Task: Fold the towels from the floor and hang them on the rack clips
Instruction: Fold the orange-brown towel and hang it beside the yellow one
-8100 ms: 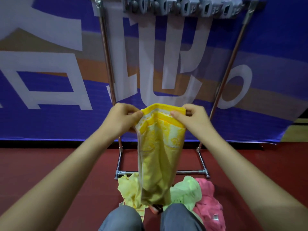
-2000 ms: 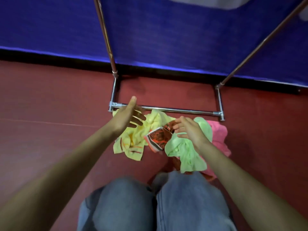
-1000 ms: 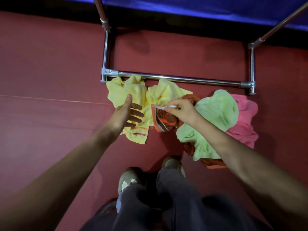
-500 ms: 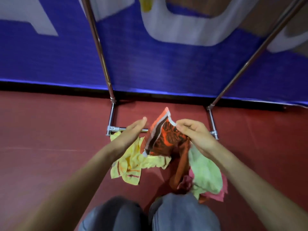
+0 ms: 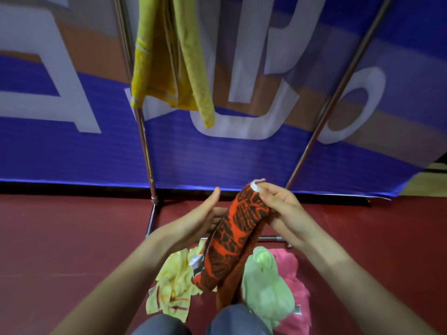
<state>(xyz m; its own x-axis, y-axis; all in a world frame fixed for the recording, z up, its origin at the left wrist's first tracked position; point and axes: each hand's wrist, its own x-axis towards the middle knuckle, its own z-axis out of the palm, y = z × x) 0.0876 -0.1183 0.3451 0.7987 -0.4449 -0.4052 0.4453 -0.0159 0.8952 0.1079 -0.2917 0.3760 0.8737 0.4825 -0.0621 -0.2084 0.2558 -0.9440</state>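
My right hand [image 5: 280, 209] pinches the top corner of an orange towel with a dark pattern [image 5: 232, 235], which hangs down in front of me. My left hand [image 5: 200, 221] is beside the towel with fingers apart, its palm against the towel's left side. A yellow towel [image 5: 169, 52] hangs from the top of the metal rack [image 5: 145, 141]; the clips are out of view. On the red floor lie a pale yellow towel [image 5: 171, 284], a light green towel [image 5: 266, 281] and a pink towel [image 5: 292, 286].
A blue banner with large white and tan letters [image 5: 72, 146] stands right behind the rack. The rack's base bar [image 5: 271, 238] lies on the red floor [image 5: 60, 238] just beyond the towels. My knees [image 5: 237, 320] are at the bottom edge.
The yellow towel I held earlier now hangs on the rack. I bent down, my right hand took the orange towel from the pile and lifted it; my left hand came up beside it.
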